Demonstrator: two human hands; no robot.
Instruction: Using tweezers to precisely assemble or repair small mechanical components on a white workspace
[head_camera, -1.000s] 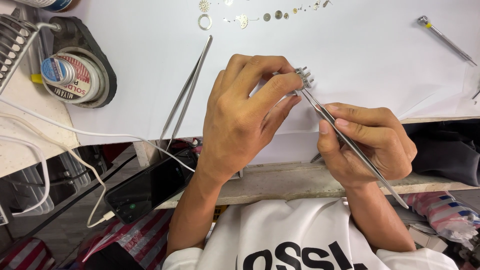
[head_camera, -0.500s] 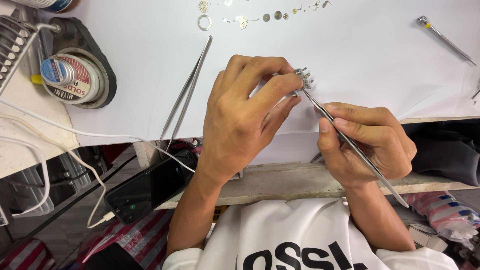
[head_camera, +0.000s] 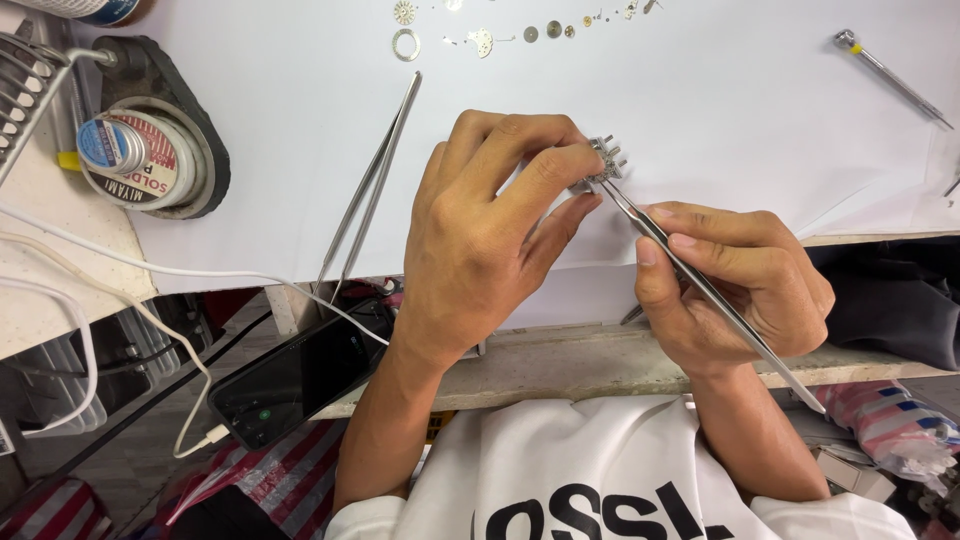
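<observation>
Two bare forearms seen from above, left hand (head_camera: 480, 240) and right hand (head_camera: 735, 285) both uncovered, no rings, watch or gloves worn, fingernails kept short, white short-sleeved T-shirt (head_camera: 600, 470) worn, large black block lettering printed across the chest

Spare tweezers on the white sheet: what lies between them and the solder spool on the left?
In the head view, only bare white sheet lies between the spare tweezers and the solder spool on its dark base; nothing else sits there.
</observation>
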